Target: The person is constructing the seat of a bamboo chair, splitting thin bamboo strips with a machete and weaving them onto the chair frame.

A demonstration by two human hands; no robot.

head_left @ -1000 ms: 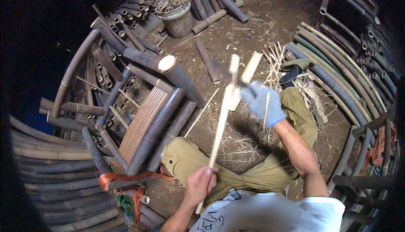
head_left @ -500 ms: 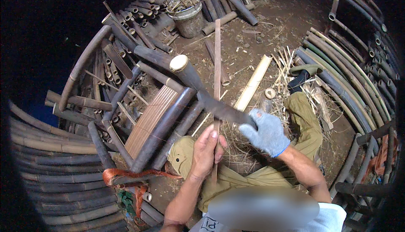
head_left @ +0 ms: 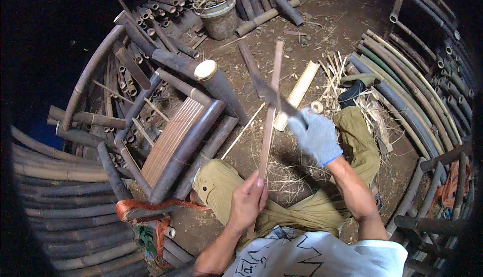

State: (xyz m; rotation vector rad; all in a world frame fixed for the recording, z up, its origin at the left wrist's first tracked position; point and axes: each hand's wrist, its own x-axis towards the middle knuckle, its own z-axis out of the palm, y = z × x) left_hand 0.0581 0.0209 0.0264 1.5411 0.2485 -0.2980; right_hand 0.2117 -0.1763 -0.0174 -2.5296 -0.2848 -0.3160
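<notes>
My bare left hand (head_left: 247,200) is closed around the lower part of a long flat bamboo strip (head_left: 266,143), which points up and away from me between my legs. A grey glove with a blue cuff covers my right hand (head_left: 317,138). It grips a dark machete (head_left: 261,88), whose blade is somewhat blurred and angles up and left. The blade crosses the strip's upper part, well above my left hand. Its handle is mostly hidden in the glove.
Left of my knee stands a bamboo furniture frame (head_left: 214,88) with a slatted panel (head_left: 172,141). A bucket of shavings (head_left: 220,20) sits beyond it. A split bamboo piece (head_left: 302,91) and scraps (head_left: 385,126) lie on the ground. Bamboo poles (head_left: 402,88) are stacked at right.
The machete has moved up along the strip, away from my left hand. The strip's far end has swung right and now leans. My view has shifted slightly.
</notes>
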